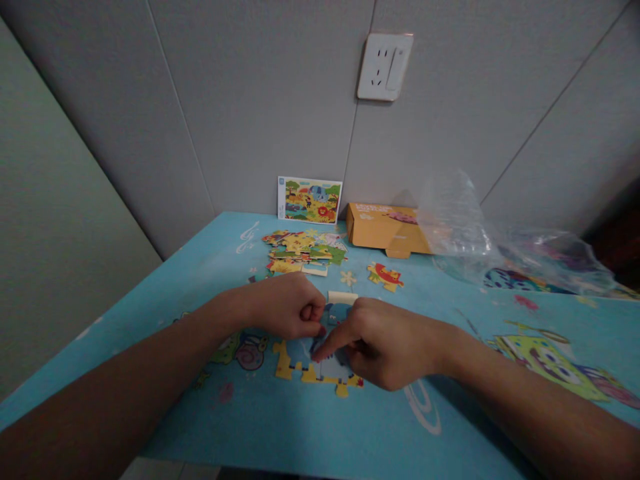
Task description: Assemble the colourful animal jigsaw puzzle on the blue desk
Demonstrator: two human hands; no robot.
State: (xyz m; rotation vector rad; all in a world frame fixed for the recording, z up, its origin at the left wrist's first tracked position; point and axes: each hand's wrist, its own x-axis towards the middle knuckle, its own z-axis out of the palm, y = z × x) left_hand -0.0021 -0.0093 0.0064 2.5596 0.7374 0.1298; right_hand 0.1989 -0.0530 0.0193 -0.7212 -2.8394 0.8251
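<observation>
A partly joined jigsaw (330,370) with a blue elephant and yellow edge pieces lies on the blue table cover (250,427). My left hand (287,307) is closed above its left side, with the thumb low over the pieces; nothing shows in its grip. From the right, my right hand (383,340) rests its index finger on the jigsaw's middle, the other fingers curled in. Both hands hide part of the picture. Beyond them are a pile of loose pieces (300,250) and a separate red and yellow piece group (385,276).
Against the wall stand a picture card (310,200) with animals and an orange box (385,230). Clear crumpled plastic wrap (465,233) lies at the back right, partly over a printed sheet. A white socket (385,67) is on the wall.
</observation>
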